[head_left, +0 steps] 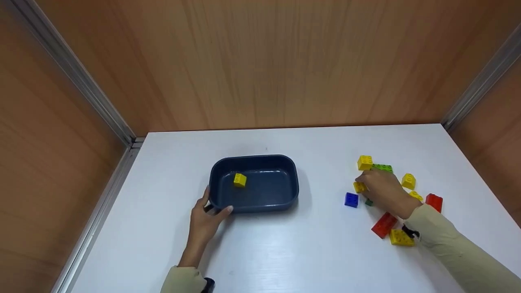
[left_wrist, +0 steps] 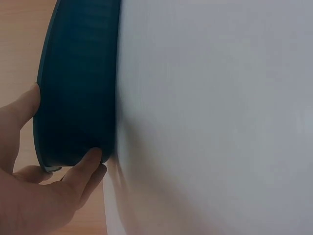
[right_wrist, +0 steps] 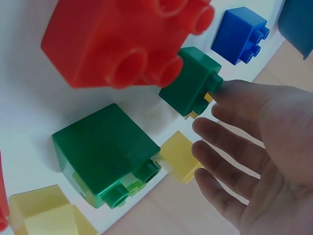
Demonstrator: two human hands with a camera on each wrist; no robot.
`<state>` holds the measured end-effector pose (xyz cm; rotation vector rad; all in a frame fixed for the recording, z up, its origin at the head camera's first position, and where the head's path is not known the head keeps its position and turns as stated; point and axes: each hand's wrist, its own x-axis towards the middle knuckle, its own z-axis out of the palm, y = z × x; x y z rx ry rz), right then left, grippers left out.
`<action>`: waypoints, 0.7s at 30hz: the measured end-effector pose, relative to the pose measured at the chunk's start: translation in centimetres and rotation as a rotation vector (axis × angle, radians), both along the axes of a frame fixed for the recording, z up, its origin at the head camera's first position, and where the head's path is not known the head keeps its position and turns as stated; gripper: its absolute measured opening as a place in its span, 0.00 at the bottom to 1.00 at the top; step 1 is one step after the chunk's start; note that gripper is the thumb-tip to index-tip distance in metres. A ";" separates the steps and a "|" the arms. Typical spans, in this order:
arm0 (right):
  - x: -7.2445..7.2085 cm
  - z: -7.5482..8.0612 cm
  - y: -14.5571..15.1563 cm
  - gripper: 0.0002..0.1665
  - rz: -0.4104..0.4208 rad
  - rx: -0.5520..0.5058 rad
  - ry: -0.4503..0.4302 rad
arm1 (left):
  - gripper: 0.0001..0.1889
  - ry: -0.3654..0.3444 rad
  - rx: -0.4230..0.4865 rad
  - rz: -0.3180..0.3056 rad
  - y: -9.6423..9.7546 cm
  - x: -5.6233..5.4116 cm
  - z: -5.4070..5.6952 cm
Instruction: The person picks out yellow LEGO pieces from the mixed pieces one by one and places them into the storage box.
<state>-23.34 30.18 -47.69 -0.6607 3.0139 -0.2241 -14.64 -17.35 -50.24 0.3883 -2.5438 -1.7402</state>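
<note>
A dark blue tray [head_left: 254,207] stands on the white table with one small yellow brick [head_left: 240,180] inside. My left hand [head_left: 203,221] grips its near left corner, thumb on the rim and fingers round the outer wall. Over the loose toy bricks at the right is my right hand [head_left: 380,189]. In the right wrist view its fingers are loosely extended, their tips beside a green brick [right_wrist: 190,81] and a yellow brick [right_wrist: 180,155]. Another yellow brick [head_left: 360,187] shows at its fingertips in the head view; contact there is unclear.
A blue brick [head_left: 351,200] lies left of the right hand. Red bricks [head_left: 384,225] and a larger yellow brick [head_left: 402,237] lie near the right forearm. Beyond the hand are a yellow brick [head_left: 365,162] and a light green brick [head_left: 382,167]. Wooden panels [head_left: 260,65] surround the table.
</note>
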 end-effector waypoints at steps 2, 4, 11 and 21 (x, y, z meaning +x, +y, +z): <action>-0.1 0.0 0.1 0.23 0.003 0.008 -0.009 | 0.51 -0.004 0.006 -0.001 0.0 0.0 0.0; -0.2 0.1 0.2 0.23 0.005 0.019 -0.015 | 0.51 -0.006 0.010 -0.002 0.1 0.0 0.0; -0.6 0.2 0.2 0.20 0.004 0.055 -0.026 | 0.50 0.002 -0.005 -0.004 0.2 0.0 0.0; -1.0 -0.1 0.1 0.18 0.018 0.085 -0.005 | 0.50 0.008 0.002 -0.008 0.2 0.2 -0.1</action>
